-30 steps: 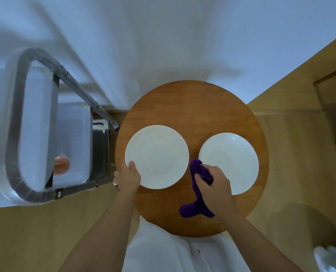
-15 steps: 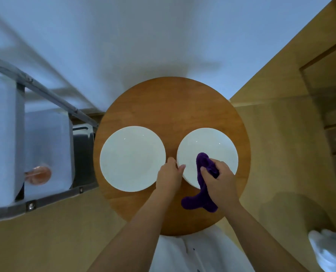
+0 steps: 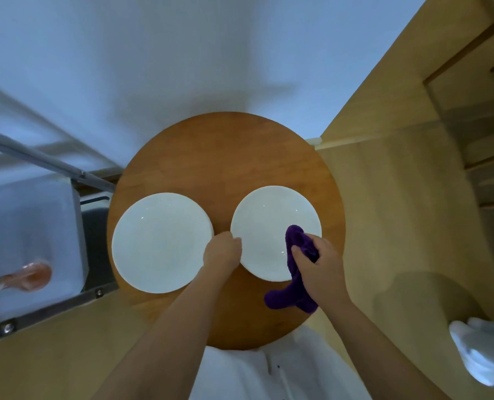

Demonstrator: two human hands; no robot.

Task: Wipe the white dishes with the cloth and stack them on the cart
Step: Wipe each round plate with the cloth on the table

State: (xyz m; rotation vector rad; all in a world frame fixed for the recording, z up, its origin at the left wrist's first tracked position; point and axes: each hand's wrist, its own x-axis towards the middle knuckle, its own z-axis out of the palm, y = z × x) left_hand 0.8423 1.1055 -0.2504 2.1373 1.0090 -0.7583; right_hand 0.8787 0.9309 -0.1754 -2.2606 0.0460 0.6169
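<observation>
A round wooden table (image 3: 228, 157) stands on a pale wood floor against a white wall, seen from above by a head-worn camera. Two white dishes lie side by side on it, apart from each other: the left dish (image 3: 160, 242) near the table's left edge, the right dish (image 3: 268, 226) just beside it. The left hand (image 3: 222, 252) grips the near-left rim of the right dish; its fingertips are hidden beneath the rim, and whether the dish is lifted cannot be told. The right hand (image 3: 319, 265) clutches a purple cloth (image 3: 294, 272), fingers curled round it, pressing its upper end onto the right dish's near-right part. The cloth's long axis runs from the dish toward the person, its loose tail trailing onto the tabletop; its middle is covered by the hand. At far left, a metal-framed cart (image 3: 46, 161) is cut off by the frame edge, blurred, with an orange-pink object (image 3: 32, 275) too indistinct to identify. A white shape (image 3: 482, 350) at lower right is also cut off.
</observation>
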